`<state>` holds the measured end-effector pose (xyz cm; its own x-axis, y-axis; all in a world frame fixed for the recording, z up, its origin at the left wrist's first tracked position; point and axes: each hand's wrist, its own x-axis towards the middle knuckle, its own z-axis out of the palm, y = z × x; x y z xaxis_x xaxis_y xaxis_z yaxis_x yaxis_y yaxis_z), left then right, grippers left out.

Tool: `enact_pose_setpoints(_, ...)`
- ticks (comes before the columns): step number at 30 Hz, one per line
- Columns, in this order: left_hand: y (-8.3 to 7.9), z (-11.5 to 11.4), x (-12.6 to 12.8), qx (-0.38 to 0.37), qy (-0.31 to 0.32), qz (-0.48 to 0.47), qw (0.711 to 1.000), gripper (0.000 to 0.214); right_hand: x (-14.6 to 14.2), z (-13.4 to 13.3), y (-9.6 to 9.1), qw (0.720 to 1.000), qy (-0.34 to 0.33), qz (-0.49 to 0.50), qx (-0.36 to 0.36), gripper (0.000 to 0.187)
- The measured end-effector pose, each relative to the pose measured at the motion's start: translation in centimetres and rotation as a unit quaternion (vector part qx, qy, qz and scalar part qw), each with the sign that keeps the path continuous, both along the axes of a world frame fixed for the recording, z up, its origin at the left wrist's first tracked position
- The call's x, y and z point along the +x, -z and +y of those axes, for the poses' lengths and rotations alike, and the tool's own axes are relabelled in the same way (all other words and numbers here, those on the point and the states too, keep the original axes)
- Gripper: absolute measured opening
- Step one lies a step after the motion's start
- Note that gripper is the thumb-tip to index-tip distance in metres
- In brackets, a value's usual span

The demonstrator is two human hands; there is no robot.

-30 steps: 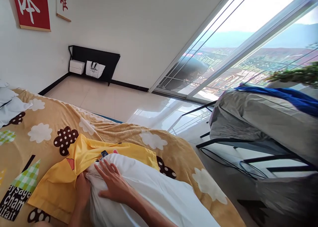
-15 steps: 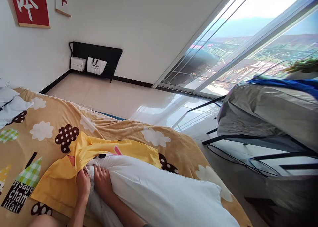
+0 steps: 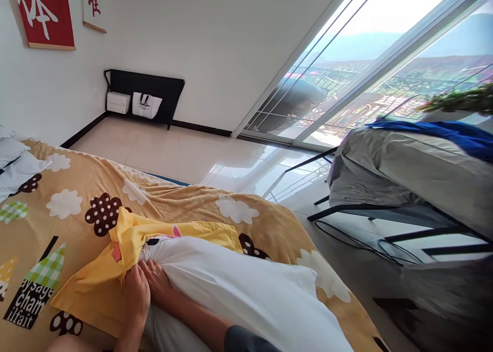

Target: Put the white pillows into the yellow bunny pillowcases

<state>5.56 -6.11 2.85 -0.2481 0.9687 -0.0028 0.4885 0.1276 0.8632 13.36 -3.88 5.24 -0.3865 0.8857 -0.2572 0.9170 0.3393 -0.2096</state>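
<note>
White pillow [image 3: 239,285] near blanket's edge [image 3: 348,316]

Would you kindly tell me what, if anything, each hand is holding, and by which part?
The left hand grips the yellow cloth by its bunched edge; the right hand touches the white pillow at its cloth-side end, grip unclear.

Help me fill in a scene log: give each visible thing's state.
Yellow cloth: rumpled
White pillow: plump, one end against the yellow cloth
Left hand: fingers closed on the yellow cloth
Right hand: fingers curled into the white pillow
Blanket: spread, wrinkled
Tote bag: upright
Red scroll: hanging unrolled
Blue cloth: draped
</note>
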Motion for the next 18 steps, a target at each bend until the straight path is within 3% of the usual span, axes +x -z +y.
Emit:
enact_pose_setpoints(4,-0.2,-0.7,0.9,0.01,0.042,-0.025,0.999,0.044,0.6,3.1,-0.4,1.0,0.023,0.002,-0.002,0.025)
enact_pose_setpoints(7,0.3,-0.6,1.0,-0.015,0.0,-0.04,0.999,0.051,-0.5,4.5,-0.6,0.997,0.073,-0.01,0.004,0.029)
enact_pose_setpoints(11,0.0,-1.0,0.9,-0.075,-0.059,-0.05,0.994,0.055,-1.6,3.7,-1.9,0.995,0.1,-0.002,0.0,0.028)
enact_pose_setpoints(14,-2.6,-1.9,1.7,-0.048,-0.057,-0.029,0.997,0.052,-0.1,2.9,-5.0,0.993,0.113,0.02,0.006,0.029)
enact_pose_setpoints(18,-8.8,-2.8,3.3,0.03,0.033,-0.009,0.999,0.047,3.7,1.6,-11.7,0.982,0.155,0.071,0.078,0.028)
